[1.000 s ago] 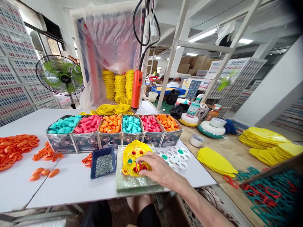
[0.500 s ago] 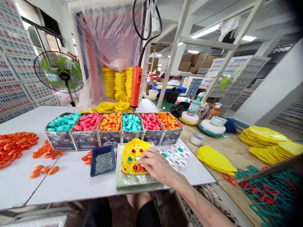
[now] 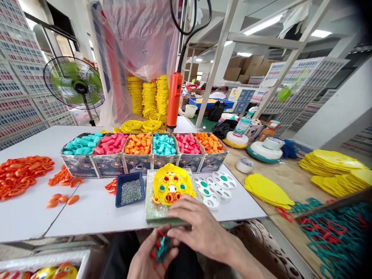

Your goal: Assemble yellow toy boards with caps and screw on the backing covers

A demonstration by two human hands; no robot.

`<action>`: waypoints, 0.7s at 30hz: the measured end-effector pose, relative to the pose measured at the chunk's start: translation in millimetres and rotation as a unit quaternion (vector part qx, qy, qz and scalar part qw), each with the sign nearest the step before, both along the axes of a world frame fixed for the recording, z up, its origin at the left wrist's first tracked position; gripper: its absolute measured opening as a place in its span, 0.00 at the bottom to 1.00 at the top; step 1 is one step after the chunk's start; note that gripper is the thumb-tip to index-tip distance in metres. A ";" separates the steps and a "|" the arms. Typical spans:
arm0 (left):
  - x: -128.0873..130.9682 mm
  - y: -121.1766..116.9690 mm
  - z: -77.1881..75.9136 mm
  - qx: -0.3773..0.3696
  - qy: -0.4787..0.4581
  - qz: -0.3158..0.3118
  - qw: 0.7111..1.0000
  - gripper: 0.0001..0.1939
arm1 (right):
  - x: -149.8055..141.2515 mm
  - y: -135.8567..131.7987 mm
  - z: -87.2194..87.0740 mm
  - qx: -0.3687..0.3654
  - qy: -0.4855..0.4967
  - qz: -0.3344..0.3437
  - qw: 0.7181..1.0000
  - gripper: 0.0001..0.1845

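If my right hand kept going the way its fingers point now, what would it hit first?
Probably the small teal and red plastic pieces held in your left hand; the right hand points left and slightly down at them, seemingly almost touching.

No word, number or brand can be read anywhere: the printed fronts of the cardboard bins (image 3: 110, 166) just behind the yellow disc (image 3: 171, 188) show only small pictures, and the blue boards (image 3: 241, 101) far behind it are too blurred to make out.
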State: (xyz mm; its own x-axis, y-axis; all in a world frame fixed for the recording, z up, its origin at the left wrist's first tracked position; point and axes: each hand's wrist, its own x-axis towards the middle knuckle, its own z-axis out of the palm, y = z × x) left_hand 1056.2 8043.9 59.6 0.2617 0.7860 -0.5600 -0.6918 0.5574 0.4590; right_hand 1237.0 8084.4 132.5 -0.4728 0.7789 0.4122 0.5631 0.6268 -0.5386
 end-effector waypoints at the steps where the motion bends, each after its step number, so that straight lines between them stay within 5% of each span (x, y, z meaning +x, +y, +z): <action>1: 2.7 3.0 5.6 0.001 -0.004 0.027 1.000 0.10 | -3.6 -9.6 -1.2 -0.014 -0.006 0.006 1.000 0.18; 6: 13.6 4.1 17.4 -0.009 0.008 0.088 0.996 0.08 | -15.9 -34.2 -20.1 -0.008 -0.025 -0.028 0.999 0.35; 16: 2.4 0.0 -4.7 0.038 0.036 0.039 0.998 0.13 | -20.7 -33.9 -46.9 0.073 0.039 0.024 0.996 0.12; 21: -2.4 0.5 -12.1 0.067 0.037 -0.015 0.997 0.16 | 4.9 -10.4 -29.1 -0.033 0.147 -0.058 0.987 0.09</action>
